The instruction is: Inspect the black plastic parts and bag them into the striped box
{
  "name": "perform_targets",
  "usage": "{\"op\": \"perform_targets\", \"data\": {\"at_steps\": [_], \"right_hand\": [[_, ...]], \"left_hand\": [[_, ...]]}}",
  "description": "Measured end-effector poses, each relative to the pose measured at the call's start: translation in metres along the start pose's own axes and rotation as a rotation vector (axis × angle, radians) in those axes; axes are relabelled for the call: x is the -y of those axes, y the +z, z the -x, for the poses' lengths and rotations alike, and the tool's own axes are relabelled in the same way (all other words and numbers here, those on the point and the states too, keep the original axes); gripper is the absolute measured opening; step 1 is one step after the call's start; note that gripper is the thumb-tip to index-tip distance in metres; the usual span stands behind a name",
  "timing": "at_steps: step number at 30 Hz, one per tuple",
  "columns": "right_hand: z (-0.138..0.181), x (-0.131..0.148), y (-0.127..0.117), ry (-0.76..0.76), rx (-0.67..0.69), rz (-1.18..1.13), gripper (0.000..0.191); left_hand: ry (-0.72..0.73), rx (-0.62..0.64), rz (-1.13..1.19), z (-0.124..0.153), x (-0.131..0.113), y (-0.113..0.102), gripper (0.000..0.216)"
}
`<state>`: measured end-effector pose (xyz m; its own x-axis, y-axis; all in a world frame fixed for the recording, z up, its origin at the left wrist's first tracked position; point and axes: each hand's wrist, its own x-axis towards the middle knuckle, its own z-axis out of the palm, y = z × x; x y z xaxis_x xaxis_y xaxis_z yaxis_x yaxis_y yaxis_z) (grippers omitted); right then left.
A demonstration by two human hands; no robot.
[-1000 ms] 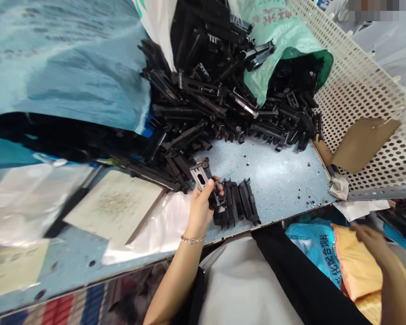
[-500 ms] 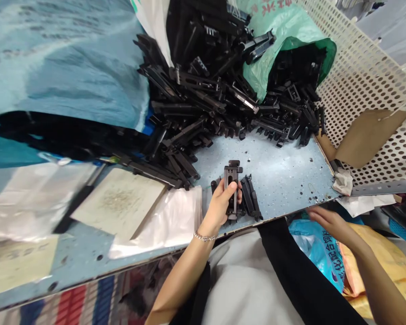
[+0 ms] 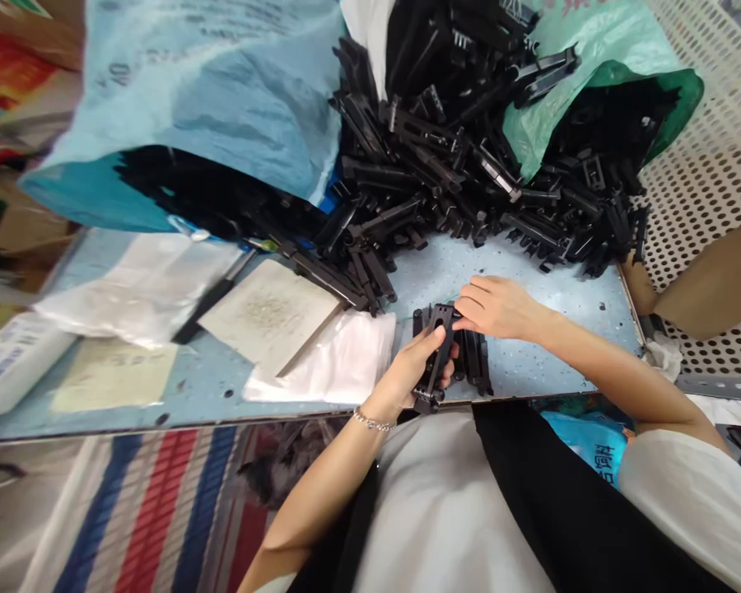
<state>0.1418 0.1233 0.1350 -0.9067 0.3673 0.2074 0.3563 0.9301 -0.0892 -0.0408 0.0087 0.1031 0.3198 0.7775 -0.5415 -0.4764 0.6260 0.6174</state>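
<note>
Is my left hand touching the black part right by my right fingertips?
Touching. The head view shows the left hand gripping the black part, with the thumb pressed over its upward face.

The left forearm (image 3: 330, 486) slants up and inward to the left grip (image 3: 429, 361) — thumb (image 3: 433, 338) laid on top, fingers curled under. The right forearm (image 3: 611, 354) reaches across from the right — right grip (image 3: 495, 307) back upward, fingertips (image 3: 461, 311) bent down near that thumb.
</note>
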Motion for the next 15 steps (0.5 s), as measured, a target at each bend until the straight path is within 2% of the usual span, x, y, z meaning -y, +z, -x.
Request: {"op": "perform_targets", "data": {"at_steps": [3, 5, 6, 7, 9, 12, 15], "right_hand": [[-0.006, 0.004, 0.004, 0.242, 0.011, -0.21, 0.047], [-0.008, 0.015, 0.006, 0.447, 0.029, -0.389, 0.051], [-0.008, 0.023, 0.007, 0.503, 0.049, -0.46, 0.051], [-0.006, 0.032, 0.009, 0.507, 0.075, -0.5, 0.05], [-0.001, 0.054, 0.012, 0.388, 0.108, -0.478, 0.043], [0.009, 0.087, 0.023, 0.231, 0.083, -0.38, 0.034], [0.017, 0.111, 0.035, 0.348, 0.039, -0.526, 0.03]], "left_hand": [[0.03, -0.016, 0.042, -0.005, -0.001, 0.002, 0.066], [0.126, -0.094, 0.048, -0.011, -0.002, 0.002, 0.063], [0.177, -0.147, 0.049, -0.014, -0.003, 0.0, 0.062], [0.223, -0.198, 0.05, -0.016, -0.005, -0.002, 0.06], [0.287, -0.26, 0.046, -0.018, -0.006, -0.005, 0.058], [0.329, -0.254, 0.013, -0.014, -0.002, -0.007, 0.056], [0.496, -0.312, -0.139, -0.002, 0.01, -0.007, 0.048]]}}
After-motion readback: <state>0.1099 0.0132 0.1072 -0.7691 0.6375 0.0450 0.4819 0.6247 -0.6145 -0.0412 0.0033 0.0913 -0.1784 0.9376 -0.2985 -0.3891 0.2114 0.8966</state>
